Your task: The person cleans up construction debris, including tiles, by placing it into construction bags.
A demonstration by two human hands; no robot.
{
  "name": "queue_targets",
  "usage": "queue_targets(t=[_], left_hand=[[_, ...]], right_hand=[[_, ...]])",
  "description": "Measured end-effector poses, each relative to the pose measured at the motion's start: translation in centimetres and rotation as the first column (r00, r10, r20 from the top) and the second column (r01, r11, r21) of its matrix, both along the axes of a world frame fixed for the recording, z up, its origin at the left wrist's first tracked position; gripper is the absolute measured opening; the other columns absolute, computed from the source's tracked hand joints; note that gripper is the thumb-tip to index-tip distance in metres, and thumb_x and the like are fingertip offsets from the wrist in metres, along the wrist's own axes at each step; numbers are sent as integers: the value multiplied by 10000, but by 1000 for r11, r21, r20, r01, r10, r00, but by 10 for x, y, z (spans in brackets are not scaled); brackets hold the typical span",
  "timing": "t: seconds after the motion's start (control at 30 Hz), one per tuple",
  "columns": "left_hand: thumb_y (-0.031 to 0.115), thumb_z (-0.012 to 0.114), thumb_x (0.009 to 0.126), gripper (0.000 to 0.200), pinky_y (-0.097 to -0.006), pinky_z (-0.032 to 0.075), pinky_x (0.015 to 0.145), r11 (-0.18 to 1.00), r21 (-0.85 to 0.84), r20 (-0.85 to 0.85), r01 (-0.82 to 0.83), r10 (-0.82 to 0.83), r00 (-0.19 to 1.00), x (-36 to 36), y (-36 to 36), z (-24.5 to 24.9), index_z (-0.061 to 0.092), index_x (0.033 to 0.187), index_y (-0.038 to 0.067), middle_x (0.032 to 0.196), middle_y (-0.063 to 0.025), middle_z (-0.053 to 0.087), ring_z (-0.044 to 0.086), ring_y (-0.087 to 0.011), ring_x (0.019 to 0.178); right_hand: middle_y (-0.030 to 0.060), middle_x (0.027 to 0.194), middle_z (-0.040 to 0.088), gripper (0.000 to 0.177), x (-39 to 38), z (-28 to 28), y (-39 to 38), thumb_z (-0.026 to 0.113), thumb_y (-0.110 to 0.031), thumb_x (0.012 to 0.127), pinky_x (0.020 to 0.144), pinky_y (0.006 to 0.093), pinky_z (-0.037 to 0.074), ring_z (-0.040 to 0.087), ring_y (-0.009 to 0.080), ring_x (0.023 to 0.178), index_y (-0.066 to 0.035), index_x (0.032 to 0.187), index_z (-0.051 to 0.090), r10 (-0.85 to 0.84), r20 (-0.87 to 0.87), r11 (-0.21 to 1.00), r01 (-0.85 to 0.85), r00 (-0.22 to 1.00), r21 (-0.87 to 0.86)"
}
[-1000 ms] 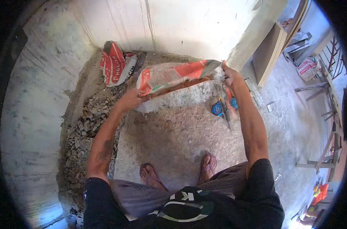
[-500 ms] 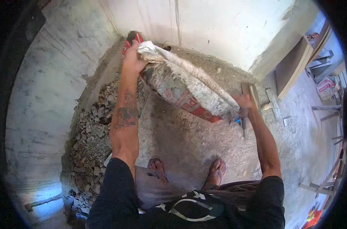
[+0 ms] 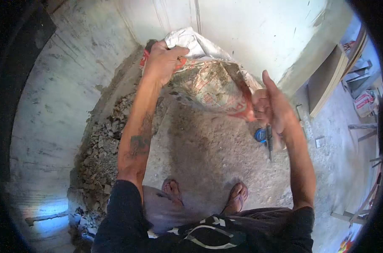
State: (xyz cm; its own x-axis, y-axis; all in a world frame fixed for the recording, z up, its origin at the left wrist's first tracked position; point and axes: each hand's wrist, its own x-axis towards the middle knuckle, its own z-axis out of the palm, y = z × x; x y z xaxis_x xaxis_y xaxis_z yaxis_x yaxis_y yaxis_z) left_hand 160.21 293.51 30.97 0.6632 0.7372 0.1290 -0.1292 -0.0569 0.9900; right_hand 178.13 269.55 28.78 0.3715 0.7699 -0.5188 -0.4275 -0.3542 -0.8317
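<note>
A dirty white sack with red print (image 3: 210, 86) hangs spread between my hands, in front of the wall corner. Its mouth gapes toward me, showing the stained inside, and a white flap is folded up along the far edge. My left hand (image 3: 164, 61) is closed on the sack's upper left edge, thumb over the rim. At the right end, my right hand (image 3: 273, 107) has its thumb raised and its fingers apart, slightly blurred, against or just beside the sack. Below it on the floor lie a round blue object (image 3: 260, 135) and a dark rod-like tool (image 3: 270, 145).
Broken rubble (image 3: 100, 154) is heaped along the left wall. A wooden panel (image 3: 328, 80) leans at the right, with a printed bag (image 3: 364, 103) and timber pieces (image 3: 362, 126) beyond. My sandalled feet (image 3: 237, 196) stand on the rough concrete floor (image 3: 204, 160).
The sack has opened out from a folded bundle and its mouth now faces me. My right hand has loosened from its end, fingers spreading. My left hand has moved slightly right, still gripping.
</note>
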Motion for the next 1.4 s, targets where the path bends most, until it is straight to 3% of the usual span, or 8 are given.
queue_targets(t=[0.3,0.57,0.6,0.7,0.87,1.13,1.2,1.4], left_hand=[[40,619,745,253,-243,458,667,825,525,4,212,-251,968,7,-31,-12,639,985,-38,857,-43,654,585,-118,735],[57,529,782,291,-248,438,683,783,-594,458,186,139,878,-24,28,-69,571,1049,-51,947,-73,611,579,-176,705],[41,500,790,260,-245,432,662,991,-135,361,-10,58,931,-34,37,-88,535,1031,-50,959,-78,595,578,-170,742],[40,493,789,182,-265,441,699,736,-659,537,152,320,781,-32,83,-114,537,963,9,913,-66,591,567,-163,810],[130,420,831,269,-421,357,895,647,-754,461,116,395,795,-26,52,-83,501,1061,17,1067,-101,525,474,-237,1021],[305,471,890,505,-464,278,1073,469,-640,698,609,24,715,-7,9,-85,456,1262,-37,1307,-166,484,445,-308,1218],[348,453,924,523,-450,296,1061,442,-561,709,700,-179,682,0,4,-61,443,1277,-37,1312,-161,479,448,-305,1212],[348,433,952,517,-440,332,1036,545,-521,563,657,-358,744,2,-21,-107,427,1285,-48,1306,-178,471,446,-307,1213]], right_hand=[[257,1302,408,718,47,-69,85,388,-480,945,815,463,486,415,404,1211,144,1290,299,-421,-479,854,514,770,77],[170,1334,441,363,-17,-118,136,323,-28,946,1015,429,392,432,297,1221,22,1297,399,-445,-473,685,629,760,367],[170,1334,441,363,-7,-139,144,323,-28,946,1015,429,392,432,297,1221,22,1297,399,-448,-475,682,633,757,366],[154,1273,499,390,45,-211,172,392,-281,949,967,425,416,487,226,1149,-36,1236,488,184,-903,229,876,389,425],[92,1265,498,755,15,-127,144,406,-707,758,977,517,355,447,330,1175,-157,1268,495,-94,-670,216,673,736,708],[204,1278,440,847,22,-38,133,621,-592,718,989,425,371,405,311,1213,1,1270,374,-923,-183,281,917,340,283],[281,1273,397,904,29,-38,128,704,-533,642,985,467,376,402,380,1214,13,1267,346,-838,502,313,943,216,117],[301,1332,246,971,30,-65,49,737,-406,643,984,492,364,381,456,1204,-6,1324,172,-566,722,465,878,398,-119]])
